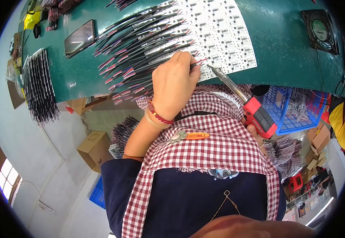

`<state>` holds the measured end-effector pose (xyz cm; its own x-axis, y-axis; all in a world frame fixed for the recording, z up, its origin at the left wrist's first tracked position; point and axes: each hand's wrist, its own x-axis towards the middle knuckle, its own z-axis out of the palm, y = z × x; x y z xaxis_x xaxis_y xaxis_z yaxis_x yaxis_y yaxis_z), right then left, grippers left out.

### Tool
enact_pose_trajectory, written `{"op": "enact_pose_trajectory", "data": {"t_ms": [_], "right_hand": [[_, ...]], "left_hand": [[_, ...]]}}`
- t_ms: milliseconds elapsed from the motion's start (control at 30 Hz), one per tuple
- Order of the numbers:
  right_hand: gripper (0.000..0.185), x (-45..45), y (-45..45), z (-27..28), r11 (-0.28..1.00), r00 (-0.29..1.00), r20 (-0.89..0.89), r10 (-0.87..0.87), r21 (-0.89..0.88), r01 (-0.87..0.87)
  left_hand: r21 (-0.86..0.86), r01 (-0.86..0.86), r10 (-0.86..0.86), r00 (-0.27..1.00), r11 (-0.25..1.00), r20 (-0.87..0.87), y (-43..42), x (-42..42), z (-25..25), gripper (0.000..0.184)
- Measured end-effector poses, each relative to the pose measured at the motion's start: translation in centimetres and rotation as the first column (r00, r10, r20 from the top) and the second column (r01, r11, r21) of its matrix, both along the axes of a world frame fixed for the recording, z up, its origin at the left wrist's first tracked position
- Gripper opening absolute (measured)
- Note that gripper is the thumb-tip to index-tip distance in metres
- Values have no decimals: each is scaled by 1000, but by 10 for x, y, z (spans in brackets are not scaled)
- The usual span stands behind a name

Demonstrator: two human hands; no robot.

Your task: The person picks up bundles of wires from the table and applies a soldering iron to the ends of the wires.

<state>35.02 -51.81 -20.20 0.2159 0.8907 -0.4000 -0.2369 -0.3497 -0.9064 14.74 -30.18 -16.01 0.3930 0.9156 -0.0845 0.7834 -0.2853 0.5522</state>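
My left hand [175, 81] is closed in a pinch on a thin black cable [193, 64], whose red end points right over the white circuit board panel [220, 33]. Held in my right hand [255, 134] is a soldering iron [260, 117] with a red and black handle. Its metal tip reaches up and left, close to the cable's stripped end; whether they touch I cannot tell. The handle hides part of my right hand. Many black cables [140, 43] with red and white wire ends lie side by side across the panel's left part.
A phone [80, 38] lies on the green table [283, 43], left of the cables. Finished-looking strips with cables [39, 85] hang over the left edge. A small fan [320, 31] stands far right. Below are a blue crate [275, 107] and a cardboard box [94, 148].
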Motion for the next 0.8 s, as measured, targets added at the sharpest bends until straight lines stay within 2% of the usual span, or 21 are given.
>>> {"op": "enact_pose_trajectory", "data": {"t_ms": [67,100,167,200,267,300,367,400,467,500,567,600,667,800], "right_hand": [[31,0,7,1,991,984,168,56,112,-75],[31,2,11,-2,991,984,168,55,112,-75],[32,5,16,-7,933,893,437,106,266,-241],[32,4,17,-5,933,893,437,106,266,-241],[34,3,18,2,961,920,370,130,182,-209],[34,3,17,3,961,920,371,129,182,-208],[35,1,14,6,975,972,219,89,178,-129],[35,2,8,5,975,972,218,89,179,-130],[33,5,-5,-4,996,995,60,76,34,-78],[33,4,-6,-7,996,995,61,75,34,-77],[33,1,-7,-9,992,964,263,33,110,-64],[33,1,-5,-7,992,964,263,32,111,-63],[39,5,2,2,995,995,48,89,40,-91],[47,4,6,6,1000,1000,-24,14,6,-14]], "left_hand": [[38,-8,8,1000,999,-7,0,0,-1,11],[38,-8,8,1000,999,-7,0,0,-1,11],[42,-7,8,1000,999,-15,0,0,-1,11],[42,-7,8,1000,999,-15,0,0,-1,11],[34,-3,4,1000,999,-28,1,0,-1,11],[35,-2,3,1000,999,-28,1,0,-1,11],[39,-3,4,1000,999,-13,1,-1,-1,11],[40,-4,4,1000,999,-13,1,-1,-1,11],[35,-2,3,1000,999,-21,1,0,-1,11],[35,-1,2,1000,999,-20,1,0,0,11],[-10,10,-11,1000,1000,-23,1,0,1,11],[-9,11,-12,1000,1000,-23,1,-1,1,11],[-16,36,-36,999,999,7,1,-2,1,15],[-12,30,-28,995,999,96,1,-7,4,16]]}}
